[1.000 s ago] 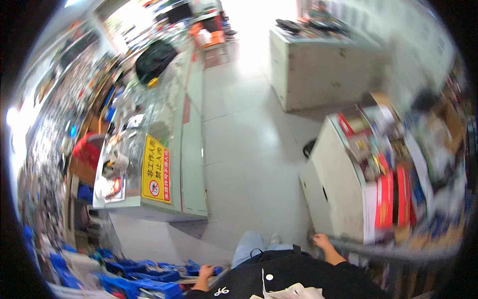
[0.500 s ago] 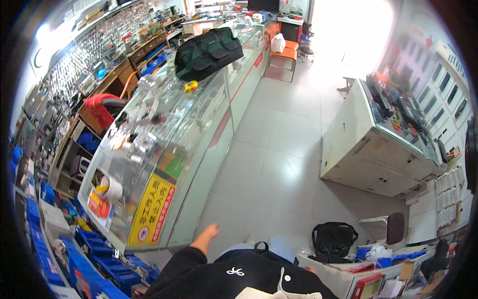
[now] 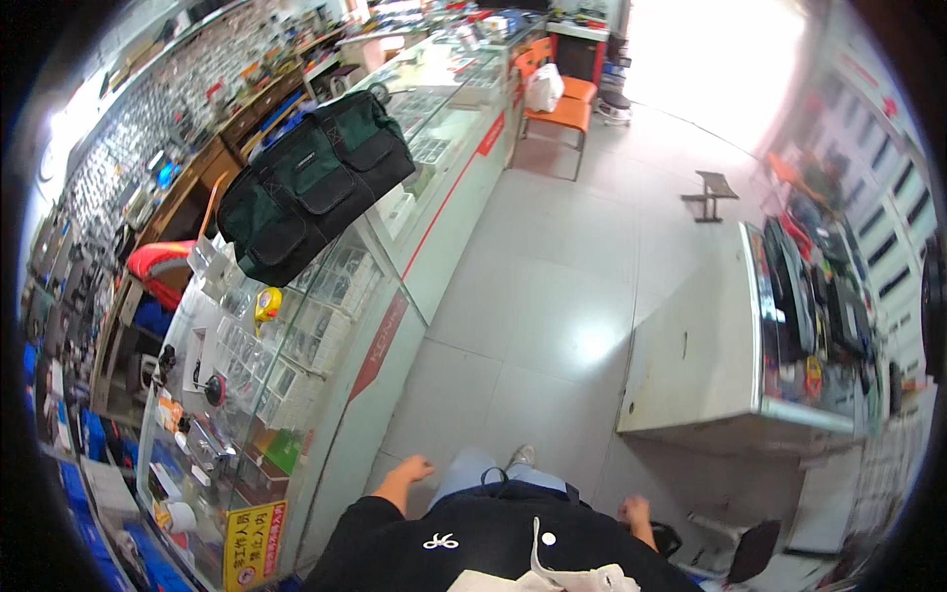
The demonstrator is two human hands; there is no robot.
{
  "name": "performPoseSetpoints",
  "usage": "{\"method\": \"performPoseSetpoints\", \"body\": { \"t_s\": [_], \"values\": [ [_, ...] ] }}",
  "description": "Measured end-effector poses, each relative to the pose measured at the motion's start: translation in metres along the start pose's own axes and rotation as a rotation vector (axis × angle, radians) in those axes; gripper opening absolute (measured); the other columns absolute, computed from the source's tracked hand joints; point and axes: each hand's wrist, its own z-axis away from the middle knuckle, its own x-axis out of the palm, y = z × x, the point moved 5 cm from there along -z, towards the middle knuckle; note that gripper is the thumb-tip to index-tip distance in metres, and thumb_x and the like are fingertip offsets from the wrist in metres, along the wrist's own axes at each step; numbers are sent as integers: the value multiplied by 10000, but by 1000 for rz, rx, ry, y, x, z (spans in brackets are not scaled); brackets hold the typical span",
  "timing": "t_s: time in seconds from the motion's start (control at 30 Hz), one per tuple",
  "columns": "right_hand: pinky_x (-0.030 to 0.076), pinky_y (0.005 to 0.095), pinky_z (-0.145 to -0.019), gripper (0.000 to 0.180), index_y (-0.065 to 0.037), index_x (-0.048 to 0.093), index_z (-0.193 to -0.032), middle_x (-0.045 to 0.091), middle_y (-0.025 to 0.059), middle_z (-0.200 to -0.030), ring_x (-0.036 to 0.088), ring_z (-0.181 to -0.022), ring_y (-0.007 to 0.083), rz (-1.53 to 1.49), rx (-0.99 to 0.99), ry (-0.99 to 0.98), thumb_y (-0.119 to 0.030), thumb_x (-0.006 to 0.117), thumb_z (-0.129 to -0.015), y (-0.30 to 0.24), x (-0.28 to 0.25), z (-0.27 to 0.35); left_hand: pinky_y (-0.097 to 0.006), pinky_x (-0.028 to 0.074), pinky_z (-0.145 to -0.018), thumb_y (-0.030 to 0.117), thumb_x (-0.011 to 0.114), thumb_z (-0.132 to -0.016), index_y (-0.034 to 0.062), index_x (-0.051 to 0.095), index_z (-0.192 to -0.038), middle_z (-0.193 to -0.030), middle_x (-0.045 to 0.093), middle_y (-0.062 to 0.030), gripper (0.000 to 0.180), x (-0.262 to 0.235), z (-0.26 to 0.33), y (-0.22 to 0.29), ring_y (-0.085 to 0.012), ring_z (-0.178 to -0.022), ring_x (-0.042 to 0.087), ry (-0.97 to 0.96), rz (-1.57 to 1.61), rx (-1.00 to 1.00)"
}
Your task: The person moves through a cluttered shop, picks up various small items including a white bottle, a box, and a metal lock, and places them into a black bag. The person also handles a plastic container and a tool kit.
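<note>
My left hand (image 3: 412, 470) hangs low at my left side, its fingers loosely curled in with nothing seen in them. It is nearest the side of the long glass display counter (image 3: 345, 405), apart from it. On my other side, my right hand (image 3: 635, 510) is also loosely closed and bare, above a dark bag (image 3: 667, 540) that my sleeve partly hides. A green and black tool bag (image 3: 314, 187) rests on the counter's glass top. Close by it lies a yellow tape measure (image 3: 266, 305). Neither hand touches these things.
Tiled floor (image 3: 523, 296) runs ahead between the counter and a white cabinet (image 3: 691, 340) at the right. Farther off stand orange chairs (image 3: 572, 113) with a white plastic bag (image 3: 544, 89), and a folding stool (image 3: 710, 195). Near my right is a dark-backed chair (image 3: 755, 551).
My view has moved forward along the counter; the tool bag and white cabinet appear nearer. My right hand has come into clear view, and my left hand stays low at my side.
</note>
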Motion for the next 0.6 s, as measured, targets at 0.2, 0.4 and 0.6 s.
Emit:
{"method": "performPoseSetpoints", "body": {
  "t_s": [0.2,0.4,0.6],
  "values": [
    [451,272,-516,218,-16,600,-988,633,83,-779,603,-667,132,-194,-239,27,-161,502,-859,-320,-114,-218,-384,472,-819,312,584,-761,59,671,-967,-935,661,-146,337,24,25,-90,-285,-915,626,277,687,-658],
    [433,252,-544,182,-5,609,-943,604,52,-701,559,-606,119,-203,-411,-46,-131,500,-868,-400,-100,-316,-423,467,-806,286,579,-789,45,611,-1042,-1044,614,-175,351,-99,-77,-15,-332,-964,592,110,451,-496],
    [447,330,-498,166,-39,582,-903,594,80,-722,565,-630,162,267,-182,-547,-183,551,-827,-401,-34,-371,-467,429,-849,281,526,-857,87,505,-1178,-1046,581,-168,376,-374,-168,169,-347,-976,549,815,353,176]
  ]
}}
